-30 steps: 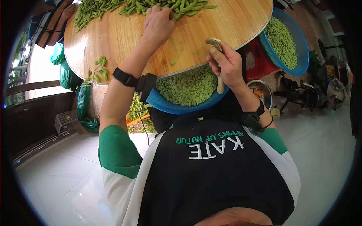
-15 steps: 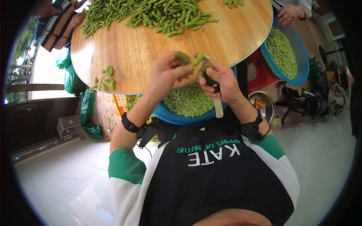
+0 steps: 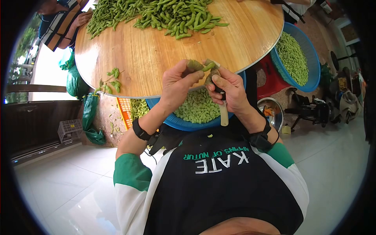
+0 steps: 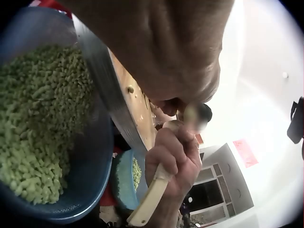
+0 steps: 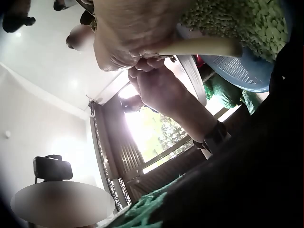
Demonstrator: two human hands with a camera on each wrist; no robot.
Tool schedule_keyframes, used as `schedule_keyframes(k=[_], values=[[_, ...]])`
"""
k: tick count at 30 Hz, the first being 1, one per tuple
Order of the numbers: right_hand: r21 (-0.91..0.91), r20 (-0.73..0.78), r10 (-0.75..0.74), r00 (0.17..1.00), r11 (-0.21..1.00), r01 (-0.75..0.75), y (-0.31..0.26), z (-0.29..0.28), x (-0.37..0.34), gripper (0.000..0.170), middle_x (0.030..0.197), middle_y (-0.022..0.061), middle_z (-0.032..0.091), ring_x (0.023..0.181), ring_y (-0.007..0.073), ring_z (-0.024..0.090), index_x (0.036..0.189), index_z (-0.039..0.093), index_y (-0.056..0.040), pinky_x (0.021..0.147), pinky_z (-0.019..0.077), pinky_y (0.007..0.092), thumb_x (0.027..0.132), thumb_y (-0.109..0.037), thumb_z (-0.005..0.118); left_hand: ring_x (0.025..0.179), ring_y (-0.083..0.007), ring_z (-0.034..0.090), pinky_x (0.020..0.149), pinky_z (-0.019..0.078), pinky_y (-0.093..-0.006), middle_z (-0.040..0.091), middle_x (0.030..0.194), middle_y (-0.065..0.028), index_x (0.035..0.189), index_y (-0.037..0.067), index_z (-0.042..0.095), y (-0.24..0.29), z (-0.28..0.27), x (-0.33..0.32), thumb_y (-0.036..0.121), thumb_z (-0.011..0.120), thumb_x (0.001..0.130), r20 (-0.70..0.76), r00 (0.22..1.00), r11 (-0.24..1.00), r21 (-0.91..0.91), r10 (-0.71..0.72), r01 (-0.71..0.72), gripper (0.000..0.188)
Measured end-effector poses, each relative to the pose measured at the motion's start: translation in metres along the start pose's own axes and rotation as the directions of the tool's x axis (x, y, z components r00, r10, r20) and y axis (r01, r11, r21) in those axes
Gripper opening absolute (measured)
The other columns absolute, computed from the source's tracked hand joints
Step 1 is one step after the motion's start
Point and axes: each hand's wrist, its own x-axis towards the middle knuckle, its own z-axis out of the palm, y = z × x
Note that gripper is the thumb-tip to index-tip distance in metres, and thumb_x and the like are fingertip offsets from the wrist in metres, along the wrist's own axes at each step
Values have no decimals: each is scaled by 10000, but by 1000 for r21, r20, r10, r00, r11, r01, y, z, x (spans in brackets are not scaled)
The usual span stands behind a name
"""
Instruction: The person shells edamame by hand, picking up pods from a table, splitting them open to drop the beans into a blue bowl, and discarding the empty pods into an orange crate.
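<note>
The left hand (image 3: pixel 176 85) pinches a curved green pod (image 3: pixel 209 67) while the right hand (image 3: pixel 230 89) grips a pale handle (image 3: pixel 224 114) (straight, smooth-surfaced) at the near edge of the wood-grained table (image 3: pixel 137 66).

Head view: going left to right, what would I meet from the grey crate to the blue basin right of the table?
Grey crate → small green sprig → left hand → green pod → right hand → blue basin.
</note>
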Motion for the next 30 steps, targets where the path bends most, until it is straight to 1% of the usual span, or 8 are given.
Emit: schedule_keyframes(k=[9,12,13,14,18,21,23,30], values=[[242,182,86,980,962,-130,-8,-8,-3,363,766,53,521,502,70,387,1312,475,-58,386,328,176,967,-164,501,625,-76,580,481,403,-193,642,797,-25,937,16,604,7,-14,11,57,587,894,491,802,566,-575,-340,591,62],[303,131,113,985,941,-149,-8,-5,-2,358,766,55,515,507,70,379,1312,480,-73,382,325,173,968,-173,499,611,-124,600,477,417,-236,644,805,-59,934,9,596,10,-10,11,70,622,870,278,916,925,-169,-287,341,92],[314,100,126,987,937,-151,-8,-3,-3,356,768,55,513,510,70,376,1313,481,-81,381,324,171,970,-177,497,606,-152,603,482,424,-260,636,795,-83,936,7,593,15,-5,7,75,641,849,217,976,976,207,20,-66,121],[315,99,128,987,937,-153,-8,-3,-3,356,768,55,513,510,70,376,1313,481,-81,381,324,171,970,-177,497,601,-180,606,488,432,-283,629,785,-106,939,6,591,18,-3,4,80,661,828,275,904,721,547,326,-426,151],[352,119,161,980,916,-193,-5,-2,-3,362,779,56,513,513,71,371,1321,479,-82,381,328,170,972,-179,495,587,-229,591,500,440,-312,602,748,-145,892,16,601,21,-6,5,73,688,784,425,739,310,712,523,-630,149],[344,118,148,982,921,-181,-4,-1,-3,323,780,55,517,514,70,377,1275,504,-66,380,328,171,972,-178,495,581,-159,579,506,438,-281,616,711,-99,865,13,626,24,-7,1,88,655,833,307,873,618,618,379,-486,86],[335,109,131,985,928,-161,-2,-2,-2,294,778,53,521,516,69,384,1237,522,-53,380,328,171,972,-174,495,605,-91,569,511,433,-261,615,693,-44,877,-8,642,27,-5,-2,121,616,887,117,966,972,78,-229,220,132],[-421,-111,-148,983,903,88,-1,2,-4,243,829,36,583,610,89,508,1146,560,-1,505,433,227,922,-95,558,578,-150,567,507,430,-303,600,667,-70,926,-18,610,21,6,-12,107,580,903,102,962,946,238,-252,222,130]])
